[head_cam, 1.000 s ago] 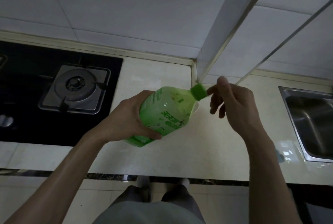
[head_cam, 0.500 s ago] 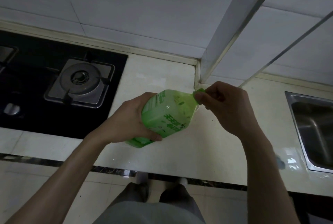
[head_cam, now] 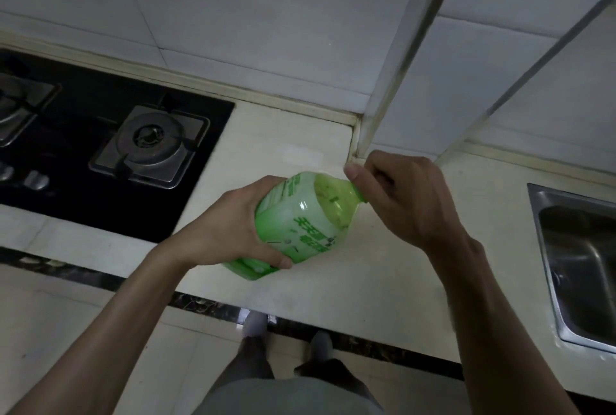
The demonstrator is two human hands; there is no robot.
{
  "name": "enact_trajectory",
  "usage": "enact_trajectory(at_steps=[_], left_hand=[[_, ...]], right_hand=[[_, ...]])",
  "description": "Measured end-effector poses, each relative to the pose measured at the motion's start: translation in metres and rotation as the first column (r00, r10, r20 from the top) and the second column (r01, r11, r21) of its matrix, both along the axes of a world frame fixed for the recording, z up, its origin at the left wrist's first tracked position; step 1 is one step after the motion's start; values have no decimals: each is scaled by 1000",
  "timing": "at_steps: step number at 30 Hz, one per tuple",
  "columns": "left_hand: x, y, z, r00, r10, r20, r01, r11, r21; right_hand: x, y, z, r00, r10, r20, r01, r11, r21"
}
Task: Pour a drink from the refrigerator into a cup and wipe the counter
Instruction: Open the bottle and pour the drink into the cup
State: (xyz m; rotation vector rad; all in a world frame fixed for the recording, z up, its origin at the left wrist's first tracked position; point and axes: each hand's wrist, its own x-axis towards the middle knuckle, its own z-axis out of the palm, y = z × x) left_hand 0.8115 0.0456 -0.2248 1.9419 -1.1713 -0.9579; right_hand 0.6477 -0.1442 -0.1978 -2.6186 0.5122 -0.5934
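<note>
A green plastic drink bottle [head_cam: 306, 218] with a green-and-white label is held tilted above the pale counter [head_cam: 383, 274], its neck pointing up and to the right. My left hand [head_cam: 230, 228] grips its lower body from the left. My right hand [head_cam: 406, 198] is curled round the bottle's cap, which it hides almost fully. No cup shows in the head view.
A black gas hob [head_cam: 110, 154] with a steel burner [head_cam: 151, 144] lies to the left. A steel sink [head_cam: 580, 258] is set into the counter at the right. A tiled wall with a jutting corner column [head_cam: 403, 57] stands behind. My feet show below the counter edge.
My right hand, which was open beside the cap a second ago, has closed over it and stays there. The bottle has barely moved in my left hand.
</note>
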Motion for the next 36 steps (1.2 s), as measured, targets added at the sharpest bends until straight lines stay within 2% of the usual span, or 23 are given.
enact_trajectory(at_steps=[2, 4, 6, 8, 10, 15, 18, 20, 23, 25, 28, 32, 34, 36], left_hand=[[-14, -5, 5, 1000, -5, -6, 5, 1000, 9], [-32, -11, 7, 1000, 19, 18, -19, 1000, 9], [-51, -17, 6, 993, 68, 95, -68, 998, -1], [-67, -21, 4, 984, 114, 139, -114, 993, -8], [-76, -22, 2, 983, 153, 99, -154, 988, 6], [-83, -18, 16, 991, 123, -53, -121, 992, 39], [-88, -15, 21, 987, 144, -74, -141, 989, 40], [-91, -12, 20, 982, 186, -28, -186, 982, 22], [-95, -10, 17, 966, 248, 76, -248, 969, -10], [-92, -8, 17, 964, 257, 72, -257, 966, -7], [-83, 1, 20, 969, 242, -48, -242, 970, -3], [-70, 13, 30, 974, 163, -157, -168, 985, -21], [-64, 18, 32, 974, 145, -173, -152, 988, -32], [-58, 23, 32, 977, 160, -144, -168, 985, -45]], right_hand=[[-11, -7, 1, 998, 22, 66, -17, 997, -70], [-20, -12, 1, 996, -57, 75, 64, 993, -94], [-25, -15, 2, 975, -212, -72, 212, 977, -12], [-31, -21, 0, 930, -275, -245, 297, 953, 59], [-39, -27, 0, 943, -213, -255, 236, 970, 65], [-48, -35, 7, 998, 60, -34, -61, 997, -39], [-43, -38, 9, 990, 127, 56, -116, 977, -176], [-36, -35, 13, 998, 63, -5, -63, 978, -198], [-27, -31, 21, 964, -51, -262, 61, 998, 31], [-24, -30, 24, 944, -23, -328, 57, 994, 97], [-22, -23, 28, 974, 85, -209, -93, 995, -33], [-15, -19, 37, 959, 283, 0, -275, 933, -232], [-10, -13, 38, 947, 311, 83, -273, 911, -309], [-2, -3, 40, 974, 201, 100, -157, 929, -336]])
